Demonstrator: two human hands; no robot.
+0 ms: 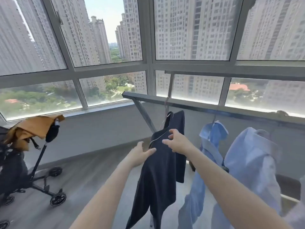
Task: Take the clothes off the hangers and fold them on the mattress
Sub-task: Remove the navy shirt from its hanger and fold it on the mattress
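Observation:
A dark navy top hangs on a thin wire hanger hooked over the grey bar of a drying rack. My left hand grips the top's left shoulder, thumb on the front of the cloth. My right hand reaches onto the top near the collar, fingers spread and lightly bent over the fabric and hanger wire. To the right hang two light blue shirts, the nearer blue shirt and the farther blue shirt, each on a hanger. No mattress is in view.
A black stroller with a tan canopy stands at the left on the grey wood floor. Large windows run along the back. The rack's slanted leg drops down behind the navy top.

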